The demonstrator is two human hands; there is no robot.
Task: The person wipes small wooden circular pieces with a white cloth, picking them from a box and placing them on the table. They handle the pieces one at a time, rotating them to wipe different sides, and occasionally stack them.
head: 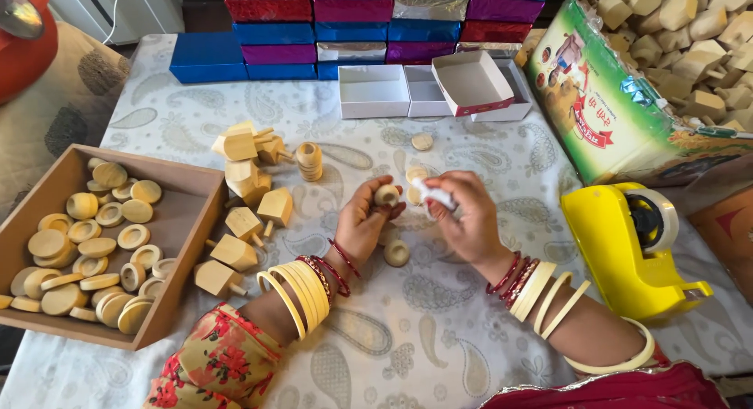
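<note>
Left hand point(362, 221) pinches a small round wooden piece point(386, 195) at its fingertips, held above the worktop point(408, 338). Right hand point(469, 214) pinches a white strip point(434, 196), likely tape, just beside it. Another wooden ring point(396, 253) lies below the hands. Yellow tape dispenser point(634, 248) at right; wooden tray point(184, 252) of discs at left. Best judged: hold the piece steady, keep the strip taut and square.
</note>
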